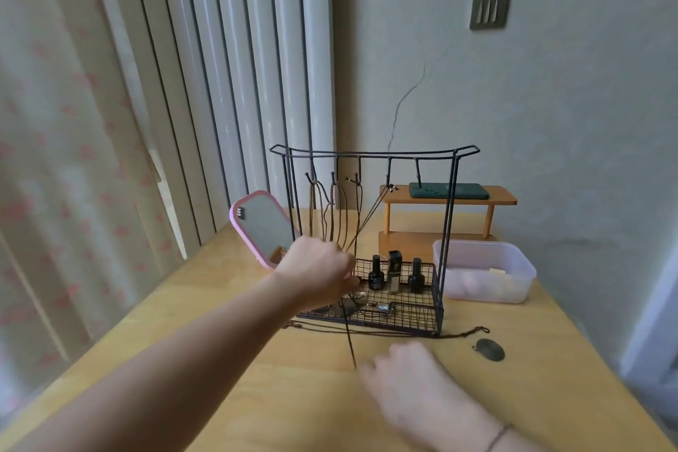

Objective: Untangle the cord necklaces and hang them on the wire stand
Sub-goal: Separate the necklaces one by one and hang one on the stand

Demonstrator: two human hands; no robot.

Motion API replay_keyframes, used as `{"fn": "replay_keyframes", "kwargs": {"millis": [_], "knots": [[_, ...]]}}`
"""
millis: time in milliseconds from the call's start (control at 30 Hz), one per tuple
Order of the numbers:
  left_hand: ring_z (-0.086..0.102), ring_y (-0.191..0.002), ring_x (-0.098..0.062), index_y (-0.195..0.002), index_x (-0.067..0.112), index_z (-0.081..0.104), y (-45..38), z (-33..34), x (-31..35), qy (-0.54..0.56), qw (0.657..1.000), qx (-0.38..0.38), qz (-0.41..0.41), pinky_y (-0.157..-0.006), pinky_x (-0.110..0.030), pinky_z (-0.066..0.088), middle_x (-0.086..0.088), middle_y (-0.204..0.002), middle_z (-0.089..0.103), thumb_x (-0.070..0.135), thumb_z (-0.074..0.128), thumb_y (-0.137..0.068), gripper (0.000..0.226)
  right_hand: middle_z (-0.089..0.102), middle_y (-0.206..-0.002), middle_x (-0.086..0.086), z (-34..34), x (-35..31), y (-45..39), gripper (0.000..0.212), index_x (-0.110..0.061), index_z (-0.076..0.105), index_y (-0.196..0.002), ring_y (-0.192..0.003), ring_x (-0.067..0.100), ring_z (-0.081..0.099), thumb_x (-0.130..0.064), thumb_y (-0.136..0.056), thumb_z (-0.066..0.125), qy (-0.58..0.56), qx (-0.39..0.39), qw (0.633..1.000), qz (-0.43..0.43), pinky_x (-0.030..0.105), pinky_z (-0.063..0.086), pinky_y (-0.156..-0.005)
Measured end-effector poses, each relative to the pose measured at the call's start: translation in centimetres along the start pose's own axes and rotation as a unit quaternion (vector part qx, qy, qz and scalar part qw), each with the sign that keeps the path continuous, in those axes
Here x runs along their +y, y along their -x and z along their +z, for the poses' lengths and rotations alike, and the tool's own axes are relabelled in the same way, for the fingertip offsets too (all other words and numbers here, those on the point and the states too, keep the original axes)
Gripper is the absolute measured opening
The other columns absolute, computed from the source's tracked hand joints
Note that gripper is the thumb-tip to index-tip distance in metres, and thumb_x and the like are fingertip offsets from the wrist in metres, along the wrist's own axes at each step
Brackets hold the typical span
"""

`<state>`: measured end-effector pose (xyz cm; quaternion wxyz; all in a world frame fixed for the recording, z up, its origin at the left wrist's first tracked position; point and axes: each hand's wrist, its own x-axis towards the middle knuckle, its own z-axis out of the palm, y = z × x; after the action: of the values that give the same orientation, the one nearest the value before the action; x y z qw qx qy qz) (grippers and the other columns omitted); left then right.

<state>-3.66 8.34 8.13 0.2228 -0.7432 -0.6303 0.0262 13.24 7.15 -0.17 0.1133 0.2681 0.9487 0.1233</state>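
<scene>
Two hands reach out — left hand (317,270) pinches a cord necklace (350,334) at the wire stand (374,154); right hand (407,374), blurred, grip unclear — wooden surface (220,360), curtained window upper left.

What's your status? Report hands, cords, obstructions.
Left hand grips hanging cords at stand. Right hand blurred, grip unclear. One cord taut. Bottles crowd basket.
</scene>
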Motion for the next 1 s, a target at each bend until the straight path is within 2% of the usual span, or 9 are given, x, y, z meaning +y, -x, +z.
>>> {"fn": "replay_keyframes", "kwargs": {"millis": [233, 333, 467, 533, 633, 767, 833, 933, 1000], "knots": [[0.058, -0.066, -0.016, -0.082, 0.018, 0.046, -0.7, -2.2, -1.6, 0.028, 0.989, 0.141, -0.042, -0.064, -0.029, 0.055, 0.005, -0.072, 0.054, 0.030, 0.040, -0.105, 0.026, 0.067, -0.102, 0.002, -3.4, 8.0, -5.7, 0.023, -0.013, 0.052, -0.123, -0.089, 0.025, 0.070, -0.009, -0.100, 0.046, 0.044, 0.109, 0.958, 0.263, 0.032, 0.043, -0.055], [0.057, -0.065, -0.014, -0.082, 0.019, 0.045, -1.2, -2.0, -1.0, 0.031, 0.989, 0.142, -0.026, -0.061, -0.027, 0.052, 0.004, -0.071, 0.053, 0.030, 0.040, -0.104, 0.026, 0.066, -0.096, 0.001, -2.7, 8.3, -7.9, 0.013, -0.016, 0.057, -0.106, -0.088, 0.023, 0.066, -0.015, -0.103, 0.045, -0.011, 0.070, 0.972, 0.223, 0.033, 0.047, -0.064], [0.054, -0.061, -0.015, -0.084, 0.019, 0.041, -1.8, -0.9, 0.4, 0.057, 0.989, 0.139, -0.001, -0.052, -0.024, 0.043, 0.003, -0.072, 0.053, 0.022, 0.040, -0.103, 0.019, 0.048, -0.066, -0.002, -0.8, 9.1, -9.3, 0.041, -0.018, 0.048, -0.069, -0.063, 0.019, 0.050, -0.040, -0.103, 0.043, -0.234, -0.022, 0.955, 0.181, 0.038, 0.051, -0.075], [0.050, -0.059, -0.015, -0.085, 0.019, 0.040, -1.9, 0.0, 1.1, 0.068, 0.989, 0.132, 0.001, -0.050, -0.024, 0.037, 0.003, -0.071, 0.051, 0.021, 0.040, -0.103, 0.018, 0.048, -0.063, -0.002, -0.2, 8.7, -8.5, 0.047, -0.019, 0.046, -0.062, -0.060, 0.019, 0.049, -0.046, -0.100, 0.043, -0.247, -0.015, 0.953, 0.172, 0.040, 0.054, -0.078], [0.052, -0.059, -0.017, -0.084, 0.019, 0.043, -1.9, 1.6, 2.4, 0.093, 0.988, 0.124, 0.001, -0.049, -0.026, 0.042, 0.005, -0.071, 0.051, 0.024, 0.040, -0.102, 0.019, 0.062, -0.078, -0.007, 1.2, 8.3, -5.6, 0.031, -0.024, 0.063, -0.072, -0.079, 0.017, 0.058, -0.033, -0.099, 0.050, -0.273, 0.176, 0.927, 0.186, 0.037, 0.054, -0.079], [0.056, -0.065, -0.018, -0.093, 0.021, 0.046, -2.0, 4.0, 4.1, 0.131, 0.987, 0.090, -0.003, -0.051, -0.026, 0.042, 0.005, -0.079, 0.055, 0.032, 0.040, -0.102, 0.015, 0.066, -0.081, -0.007, 5.4, 9.7, 0.0, 0.018, -0.015, 0.072, -0.086, -0.078, 0.015, 0.059, -0.024, -0.093, 0.059, -0.310, 0.507, 0.790, 0.155, 0.027, 0.048, -0.072], [0.060, -0.067, -0.020, -0.114, 0.021, 0.049, -1.8, 5.3, 5.5, 0.141, 0.988, 0.065, -0.006, -0.057, -0.029, 0.046, 0.004, -0.082, 0.060, 0.036, 0.039, -0.103, 0.021, 0.067, -0.095, -0.007, 7.9, 11.4, 2.2, 0.011, -0.017, 0.073, -0.099, -0.093, 0.019, 0.061, -0.018, -0.089, 0.068, -0.327, 0.449, 0.802, 0.220, 0.028, 0.049, -0.082], [0.062, -0.064, -0.024, -0.139, 0.025, 0.036, -0.5, 6.6, 7.5, 0.142, 0.988, 0.055, -0.004, -0.059, -0.031, 0.048, -0.001, -0.076, 0.063, 0.039, 0.035, -0.104, 0.038, 0.050, -0.136, -0.015, 10.8, 12.8, 4.0, 0.044, -0.027, 0.058, -0.134, -0.135, 0.014, 0.037, -0.041, -0.093, 0.065, -0.298, 0.188, 0.889, 0.292, 0.029, 0.032, -0.109], [0.065, -0.070, -0.028, -0.137, 0.026, 0.037, 0.6, 7.1, 8.4, 0.149, 0.987, 0.057, 0.004, -0.063, -0.032, 0.051, -0.003, -0.084, 0.068, 0.040, 0.033, -0.103, 0.037, 0.047, -0.136, -0.019, 11.2, 12.6, 4.2, 0.032, -0.036, 0.059, -0.125, -0.134, 0.011, 0.034, -0.049, -0.095, 0.058, -0.291, 0.159, 0.897, 0.293, 0.029, 0.031, -0.107]]}}
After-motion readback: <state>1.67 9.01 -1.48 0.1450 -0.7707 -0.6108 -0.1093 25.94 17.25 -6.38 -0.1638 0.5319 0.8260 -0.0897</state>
